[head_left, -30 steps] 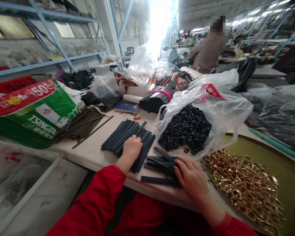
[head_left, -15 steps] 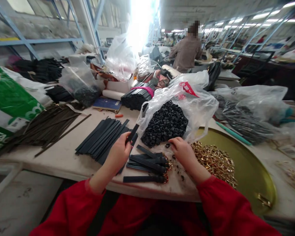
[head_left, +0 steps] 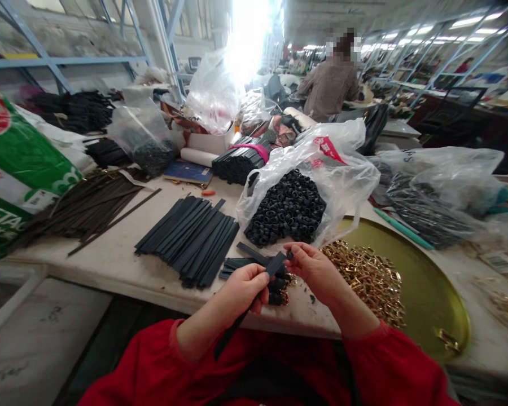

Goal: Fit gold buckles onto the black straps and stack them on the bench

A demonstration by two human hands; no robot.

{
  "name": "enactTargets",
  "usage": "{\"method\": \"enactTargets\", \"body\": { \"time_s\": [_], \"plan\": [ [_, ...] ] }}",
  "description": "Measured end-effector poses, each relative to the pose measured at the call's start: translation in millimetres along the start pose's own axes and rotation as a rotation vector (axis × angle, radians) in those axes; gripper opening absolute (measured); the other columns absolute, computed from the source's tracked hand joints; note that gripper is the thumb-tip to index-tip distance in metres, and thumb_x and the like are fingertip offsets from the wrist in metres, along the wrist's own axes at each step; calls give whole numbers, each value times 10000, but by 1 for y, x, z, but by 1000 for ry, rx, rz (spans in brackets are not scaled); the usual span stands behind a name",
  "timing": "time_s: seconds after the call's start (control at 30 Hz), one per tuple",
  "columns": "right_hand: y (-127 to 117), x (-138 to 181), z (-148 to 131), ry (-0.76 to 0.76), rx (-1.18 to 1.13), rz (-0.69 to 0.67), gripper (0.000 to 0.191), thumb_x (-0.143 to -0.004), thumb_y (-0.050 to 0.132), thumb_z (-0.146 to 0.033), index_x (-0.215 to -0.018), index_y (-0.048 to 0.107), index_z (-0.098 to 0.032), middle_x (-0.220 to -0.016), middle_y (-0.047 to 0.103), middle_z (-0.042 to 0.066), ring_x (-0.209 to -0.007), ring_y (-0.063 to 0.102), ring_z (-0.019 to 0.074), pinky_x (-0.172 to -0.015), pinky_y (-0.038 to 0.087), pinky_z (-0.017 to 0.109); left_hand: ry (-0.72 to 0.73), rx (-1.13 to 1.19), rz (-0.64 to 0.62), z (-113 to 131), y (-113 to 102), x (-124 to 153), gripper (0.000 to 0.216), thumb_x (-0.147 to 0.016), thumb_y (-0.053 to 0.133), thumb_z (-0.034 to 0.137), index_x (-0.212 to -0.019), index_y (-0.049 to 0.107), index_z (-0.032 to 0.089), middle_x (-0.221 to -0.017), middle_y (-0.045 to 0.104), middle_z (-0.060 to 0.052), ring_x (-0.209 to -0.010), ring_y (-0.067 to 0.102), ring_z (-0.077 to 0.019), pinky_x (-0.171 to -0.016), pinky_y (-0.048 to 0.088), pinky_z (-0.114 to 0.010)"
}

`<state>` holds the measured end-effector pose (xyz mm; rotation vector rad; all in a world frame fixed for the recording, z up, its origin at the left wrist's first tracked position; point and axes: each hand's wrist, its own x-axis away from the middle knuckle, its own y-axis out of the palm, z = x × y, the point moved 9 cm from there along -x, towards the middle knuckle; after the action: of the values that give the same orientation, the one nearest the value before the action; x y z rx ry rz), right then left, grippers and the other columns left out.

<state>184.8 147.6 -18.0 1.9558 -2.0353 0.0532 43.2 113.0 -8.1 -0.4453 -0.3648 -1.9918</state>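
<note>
My left hand [head_left: 246, 286] is closed around a black strap [head_left: 275, 263], whose upper end points up and right while its tail hangs past the table edge. Close to that end, my right hand [head_left: 315, 270] pinches a small black loop [head_left: 289, 255]. Whether loop and strap touch I cannot tell. Beneath my hands lie straps with gold buckles [head_left: 281, 297], partly hidden. Left of them is a stack of loose black straps [head_left: 186, 239]. Behind my hands, an open clear plastic bag [head_left: 345, 186] holds a heap of black loops [head_left: 285, 208].
A round gold tray [head_left: 434, 293] with a pile of gold buckles [head_left: 364, 279] stands at right. Brown strips [head_left: 88, 206] and a green bag [head_left: 29, 175] lie left. Behind are a blue notebook [head_left: 188, 172] and a pink-banded strap bundle [head_left: 237, 162]. A person [head_left: 332, 84] is farther back.
My left hand has moved right and down with the strap, away from the stack. My right hand has lifted the small loop off the table and brought it to the strap's end.
</note>
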Motion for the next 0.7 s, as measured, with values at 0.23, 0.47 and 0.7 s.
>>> {"method": "enactTargets", "body": {
  "time_s": [0.23, 0.47, 0.7],
  "plan": [
    [6, 27, 23, 141, -274, -3, 368, -546, 782, -420, -645, 532, -168, -589, 556, -49, -497, 514, 54, -483, 436, 169, 139, -203, 37, 2, 9, 10, 170, -807, 406, 327, -763, 476, 178, -499, 498, 60, -368, 408, -70, -398, 321, -179],
    [11, 35, 32, 132, -302, -19, 388, -565, 764, -441, -601, 488, -170, -491, 500, -75, -430, 435, 49, -416, 352, 168, 351, -748, 249, 18, 10, 26, 214, -844, 400, 311, -717, 523, 191, -615, 567, 1, -577, 522, -140, -534, 307, -228],
    [2, 38, 35, 121, -251, 40, 377, -572, 747, -470, -615, 528, -166, -508, 539, -59, -456, 475, 59, -456, 406, 179, 368, -1078, 313, 16, 19, 36, 224, -874, 367, 301, -787, 548, 200, -659, 635, -27, -574, 576, -162, -507, 247, -250]
  ]
}}
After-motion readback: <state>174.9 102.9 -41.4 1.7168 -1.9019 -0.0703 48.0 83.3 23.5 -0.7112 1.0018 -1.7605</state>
